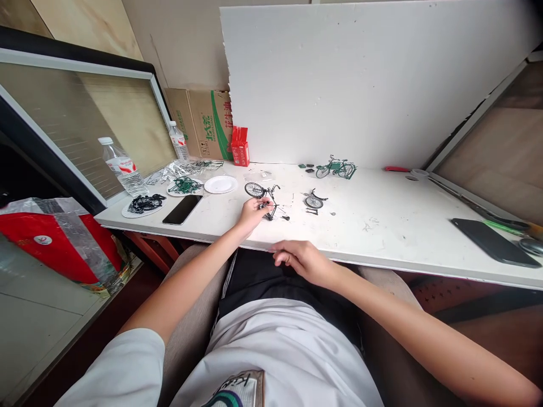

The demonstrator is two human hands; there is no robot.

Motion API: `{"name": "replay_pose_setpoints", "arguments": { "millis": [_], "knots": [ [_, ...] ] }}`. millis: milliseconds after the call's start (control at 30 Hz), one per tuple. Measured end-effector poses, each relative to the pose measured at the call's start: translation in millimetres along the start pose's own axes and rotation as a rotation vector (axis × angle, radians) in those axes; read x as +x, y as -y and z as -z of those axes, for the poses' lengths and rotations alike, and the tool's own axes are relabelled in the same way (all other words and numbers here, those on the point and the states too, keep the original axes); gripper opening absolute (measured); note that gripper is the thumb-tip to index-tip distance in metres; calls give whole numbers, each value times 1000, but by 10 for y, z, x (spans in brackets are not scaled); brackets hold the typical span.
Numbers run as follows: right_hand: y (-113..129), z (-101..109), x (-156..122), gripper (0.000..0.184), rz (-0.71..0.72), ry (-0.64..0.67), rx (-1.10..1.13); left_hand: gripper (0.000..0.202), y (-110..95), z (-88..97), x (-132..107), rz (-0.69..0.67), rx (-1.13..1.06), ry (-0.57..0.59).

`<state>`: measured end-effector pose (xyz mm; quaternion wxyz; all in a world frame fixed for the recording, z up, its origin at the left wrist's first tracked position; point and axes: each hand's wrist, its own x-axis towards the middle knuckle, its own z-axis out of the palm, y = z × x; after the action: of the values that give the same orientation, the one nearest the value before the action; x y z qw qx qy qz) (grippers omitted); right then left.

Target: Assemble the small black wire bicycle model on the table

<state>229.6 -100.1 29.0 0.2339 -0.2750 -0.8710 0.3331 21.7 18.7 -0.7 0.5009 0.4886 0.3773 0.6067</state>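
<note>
My left hand (253, 216) is closed at the front part of the table, its fingertips pinching the black model bicycle frame (274, 210). A spoked black wheel (254, 190) and handlebars (274, 188) show just beyond those fingers. My right hand (306, 261) hovers by the table's front edge above my lap. Its fingers are loosely bent and apart, and I see nothing held in them. A loose wheel with a black mudguard (314, 201) lies to the right of the frame, with small black parts (311, 212) in front of it.
Farther back stands a green model bicycle (336, 168). On the left are a black phone (182, 209), a white plate (220, 184), plates of green parts (185, 185) and black parts (146, 204), and a water bottle (120, 167). A dark flat device (494, 242) lies at right.
</note>
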Motion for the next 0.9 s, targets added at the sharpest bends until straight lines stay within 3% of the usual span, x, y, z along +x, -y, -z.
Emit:
{"name": "replay_pose_setpoints", "arguments": {
  "millis": [67,167,300,567,700,900],
  "knots": [
    [-48,-202,-127,30,30,121,-89,36,11,-1,10,-3,-1,1],
    [-286,-437,-219,32,-47,186,-217,37,18,1,14,-10,9,8],
    [-529,-600,-250,31,-139,233,-238,37,16,4,11,12,6,4],
    [-229,-710,-500,24,-119,289,-373,36,37,12,26,31,19,1],
    [-274,-676,-514,19,-169,259,-244,36,35,16,28,17,35,8],
    [-625,-778,-277,21,-391,59,170,35,-1,-6,11,43,33,2]
  ]
}}
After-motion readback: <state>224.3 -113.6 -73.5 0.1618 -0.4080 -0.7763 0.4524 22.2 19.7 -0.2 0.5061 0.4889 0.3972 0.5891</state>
